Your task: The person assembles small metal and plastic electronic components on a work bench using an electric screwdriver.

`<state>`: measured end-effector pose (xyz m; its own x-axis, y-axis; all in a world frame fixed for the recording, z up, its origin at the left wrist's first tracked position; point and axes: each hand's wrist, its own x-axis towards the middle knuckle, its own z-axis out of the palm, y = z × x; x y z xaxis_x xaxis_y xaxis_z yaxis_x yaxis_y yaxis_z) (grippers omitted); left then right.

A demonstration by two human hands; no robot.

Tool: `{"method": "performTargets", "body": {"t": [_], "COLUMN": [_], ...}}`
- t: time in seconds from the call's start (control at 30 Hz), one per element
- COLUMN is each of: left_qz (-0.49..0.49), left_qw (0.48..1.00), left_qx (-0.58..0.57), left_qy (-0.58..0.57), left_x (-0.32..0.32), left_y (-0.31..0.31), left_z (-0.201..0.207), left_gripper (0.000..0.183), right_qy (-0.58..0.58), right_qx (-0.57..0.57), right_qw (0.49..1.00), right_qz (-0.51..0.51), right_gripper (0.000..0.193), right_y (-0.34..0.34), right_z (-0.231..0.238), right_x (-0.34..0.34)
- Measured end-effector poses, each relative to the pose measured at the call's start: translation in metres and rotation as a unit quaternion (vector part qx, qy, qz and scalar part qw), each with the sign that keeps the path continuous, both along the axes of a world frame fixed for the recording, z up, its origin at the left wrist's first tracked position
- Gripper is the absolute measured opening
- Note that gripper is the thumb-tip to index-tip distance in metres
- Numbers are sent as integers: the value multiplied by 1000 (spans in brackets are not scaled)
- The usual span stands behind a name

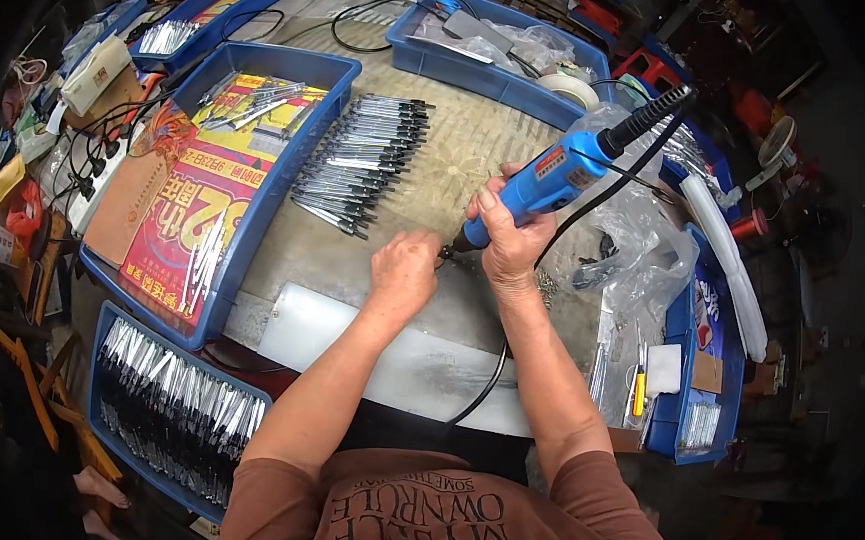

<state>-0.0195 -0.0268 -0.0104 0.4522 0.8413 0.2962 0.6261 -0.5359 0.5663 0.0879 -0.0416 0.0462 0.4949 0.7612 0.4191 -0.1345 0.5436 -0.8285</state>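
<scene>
My right hand (515,236) is wrapped around a blue electric screwdriver (555,178), which is tilted with its black tip down and to the left. A black cable runs from its upper end. Right by that tip, my left hand (405,270) is closed, its fingers pinched together over the table. What it holds is mostly hidden; only a small dark bit shows beside the fingers. Just beyond my left hand, many slim silver pen-like rods (365,155) with black ends lie in a row. Small metal pieces (546,290) lie beside my right wrist.
At left stands a blue tray (210,330) with printed sheets and loose rods; a lower blue tray (163,472) holds more rods. Another blue bin (485,86) with plastic bags is at the back. On the right are a clear plastic bag (645,250) and a yellow-handled screwdriver (639,393).
</scene>
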Motion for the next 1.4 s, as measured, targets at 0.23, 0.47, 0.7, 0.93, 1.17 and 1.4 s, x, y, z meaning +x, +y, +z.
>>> {"method": "performTargets", "body": {"t": [0.23,0.47,0.7,0.93,1.17,1.4], "left_qz": [-2,-6,-4,-2,0,-3], "left_qw": [1000,1000,1000,1000,1000,999], "left_qx": [0,4,6,11,-5,33], "left_qy": [6,1,6,17,25,15], "left_x": [0,-1,0,1,2,2], "left_y": [1,1,-1,1,1,-1], "left_z": [1,0,1,-4,2,-4], "left_gripper": [10,10,10,7,6,6], "right_qy": [-2,0,4,-63,-121,-105], "right_qx": [-4,-4,-1,-46,-50,-76], "right_qw": [1000,1000,1000,997,991,991], "right_qz": [7,3,11,-17,-28,-15], "right_gripper": [38,37,38,35,25,30], "right_y": [3,3,1,5,16,9], "right_z": [-3,-5,-5,-16,-23,-14], "right_x": [1,0,1,-5,-2,-4]}}
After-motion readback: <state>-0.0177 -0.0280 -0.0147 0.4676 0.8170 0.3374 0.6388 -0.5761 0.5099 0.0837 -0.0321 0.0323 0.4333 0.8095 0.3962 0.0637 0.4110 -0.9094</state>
